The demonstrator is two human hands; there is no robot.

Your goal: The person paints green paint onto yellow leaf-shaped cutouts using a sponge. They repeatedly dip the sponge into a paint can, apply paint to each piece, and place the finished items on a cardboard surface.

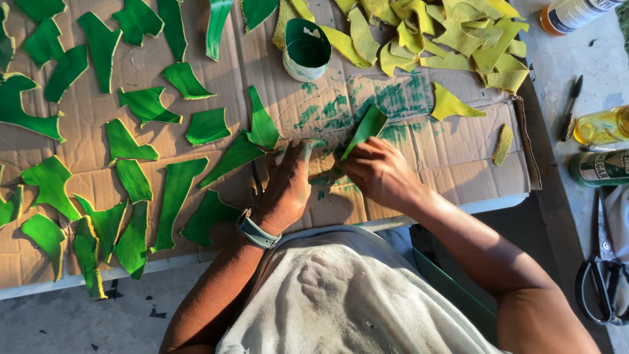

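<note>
Left hand: the left hand [286, 187] is pressing palm-down on the cardboard sheet [452, 147], fingers spread a little and smeared green, gripping nothing; a grey watch [257, 231] is sitting on its wrist.
Right hand: the right hand [378, 172] is closing its fingers around the lower end of a green strip [364, 130], holding it tilted up off the sheet.
Green strip: it is slanting up and away from the hand, just above a patch of green paint smears [367, 105] on the cardboard (the smears are spreading between the two hands and the paint cup).
Paint cup: a small cup [306, 50] with green inside is lying tipped on the cardboard, beyond the hands.
Green pieces: many painted green pieces [147, 105] are lying spread over the left part of the sheet, the nearest one touching the left hand's fingers.
Yellow pieces: a heap of unpainted yellow pieces [452, 33] is lying at the far right of the sheet, one loose piece [452, 105] resting near the smears.
Side: scissors [599, 278], a green can [599, 167] and a bottle [603, 124] are sitting on the ground to the right.
</note>
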